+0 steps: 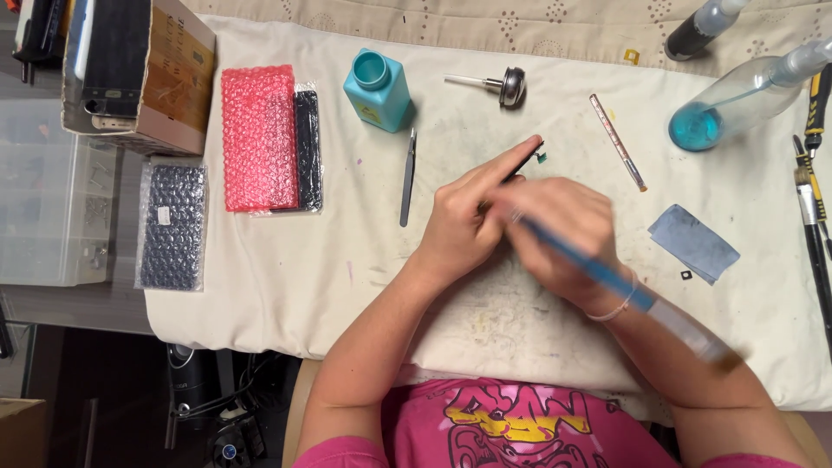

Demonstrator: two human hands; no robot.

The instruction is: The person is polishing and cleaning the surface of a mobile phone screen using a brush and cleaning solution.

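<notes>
My left hand (472, 212) grips a thin black flat part (523, 158) on edge above the white cloth (303, 260), index finger stretched along it. My right hand (563, 238) is closed around a long brush-like tool with a blue and clear handle (624, 290); the handle runs back over my wrist and is blurred. The tool's tip meets the black part between my two hands and is hidden there. A tiny green bit (541, 158) lies by the part's far end.
Steel tweezers (407, 178), a teal bottle (378, 90), and a metal pump cap (507, 87) lie behind. Red bubble wrap over a black panel (260, 139) sits left. A thin rod (617, 141), grey cloth piece (693, 243), spray bottles (745, 95) and pliers (810, 191) are right.
</notes>
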